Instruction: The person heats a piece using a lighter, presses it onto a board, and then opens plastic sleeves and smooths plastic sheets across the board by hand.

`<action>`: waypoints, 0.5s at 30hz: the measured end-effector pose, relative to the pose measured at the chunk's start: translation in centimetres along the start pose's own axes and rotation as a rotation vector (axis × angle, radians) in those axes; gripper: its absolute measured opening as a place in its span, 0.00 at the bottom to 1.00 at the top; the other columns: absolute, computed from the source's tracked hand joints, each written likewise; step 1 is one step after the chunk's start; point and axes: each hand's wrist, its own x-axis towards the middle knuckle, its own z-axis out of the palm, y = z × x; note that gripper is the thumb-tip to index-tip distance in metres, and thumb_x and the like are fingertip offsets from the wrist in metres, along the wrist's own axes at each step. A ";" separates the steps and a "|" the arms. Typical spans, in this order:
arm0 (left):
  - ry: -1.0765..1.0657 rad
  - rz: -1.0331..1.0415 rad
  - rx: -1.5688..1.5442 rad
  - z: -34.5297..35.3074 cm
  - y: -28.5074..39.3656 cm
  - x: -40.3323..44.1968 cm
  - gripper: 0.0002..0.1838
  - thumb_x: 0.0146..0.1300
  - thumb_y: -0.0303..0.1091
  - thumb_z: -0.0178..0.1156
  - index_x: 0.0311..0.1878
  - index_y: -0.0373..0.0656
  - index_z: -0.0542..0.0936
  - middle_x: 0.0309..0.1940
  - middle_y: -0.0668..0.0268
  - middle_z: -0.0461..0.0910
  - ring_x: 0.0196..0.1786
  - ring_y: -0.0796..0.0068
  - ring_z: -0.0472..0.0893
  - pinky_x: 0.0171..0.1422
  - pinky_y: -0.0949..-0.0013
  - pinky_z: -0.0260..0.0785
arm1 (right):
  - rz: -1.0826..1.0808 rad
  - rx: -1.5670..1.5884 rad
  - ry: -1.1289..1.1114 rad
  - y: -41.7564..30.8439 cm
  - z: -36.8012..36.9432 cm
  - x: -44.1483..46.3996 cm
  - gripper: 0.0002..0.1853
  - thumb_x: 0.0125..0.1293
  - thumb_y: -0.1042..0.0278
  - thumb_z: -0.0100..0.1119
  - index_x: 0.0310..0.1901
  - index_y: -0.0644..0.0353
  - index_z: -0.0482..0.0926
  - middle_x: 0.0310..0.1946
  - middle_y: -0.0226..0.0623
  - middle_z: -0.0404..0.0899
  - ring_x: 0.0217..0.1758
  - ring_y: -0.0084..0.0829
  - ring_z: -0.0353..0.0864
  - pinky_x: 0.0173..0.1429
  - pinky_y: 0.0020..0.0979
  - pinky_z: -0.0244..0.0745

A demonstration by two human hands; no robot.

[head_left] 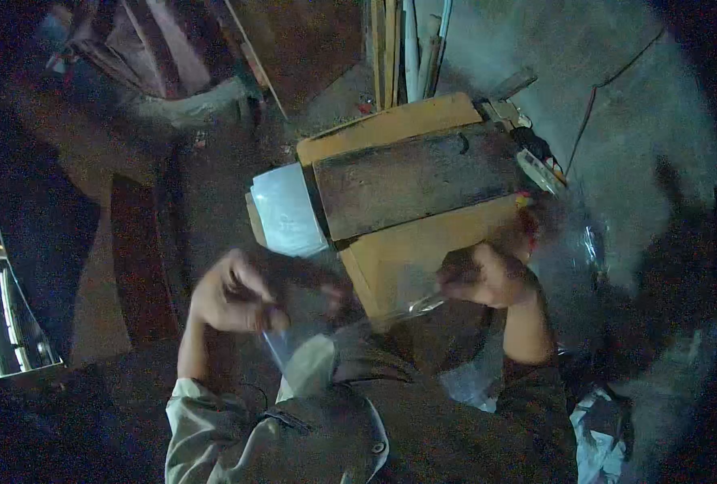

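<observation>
My left hand [236, 297] is raised at the left with its fingers curled, at the edge of a thin clear plastic sheet [366, 323]. At the right, my right hand [487, 278] is closed on the other end of this shiny sheet, which spans between both hands above my lap. Both hands are somewhat blurred. Beyond them lies a dark flat board [415, 177] on an opened cardboard box [447, 234]. A stack of pale sheets [284, 211] rests against the board's left side.
Long poles [407, 56] stand behind the cardboard. Small items [540, 165] lie at the board's right end. A mirror-like panel [12, 315] leans at the far left, and crumpled plastic [600, 436] sits at the lower right.
</observation>
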 end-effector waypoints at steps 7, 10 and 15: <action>1.013 -0.109 0.640 -7.5 -9.0 1.0 0.23 0.62 0.37 0.61 0.56 0.34 0.71 0.52 0.54 0.76 0.49 0.65 0.78 0.55 0.66 0.69 | 0.356 0.334 0.256 1.6 0.6 6.7 0.08 0.65 0.67 0.55 0.35 0.63 0.76 0.25 0.29 0.76 0.22 0.18 0.72 0.27 0.20 0.67; 1.167 0.020 0.929 -6.2 -11.7 1.9 0.22 0.61 0.35 0.60 0.56 0.39 0.71 0.54 0.54 0.73 0.58 0.57 0.73 0.62 0.59 0.62 | 0.427 0.434 0.424 4.6 2.2 9.6 0.08 0.65 0.66 0.55 0.37 0.63 0.76 0.26 0.29 0.75 0.21 0.16 0.71 0.26 0.20 0.66; 0.857 -0.253 1.318 0.0 -15.1 4.2 0.35 0.51 0.41 0.65 0.64 0.54 0.65 0.67 0.60 0.59 0.73 0.54 0.49 0.68 0.45 0.41 | 0.385 0.383 0.615 10.2 4.3 14.6 0.09 0.64 0.65 0.57 0.37 0.63 0.76 0.25 0.30 0.76 0.20 0.17 0.70 0.20 0.23 0.67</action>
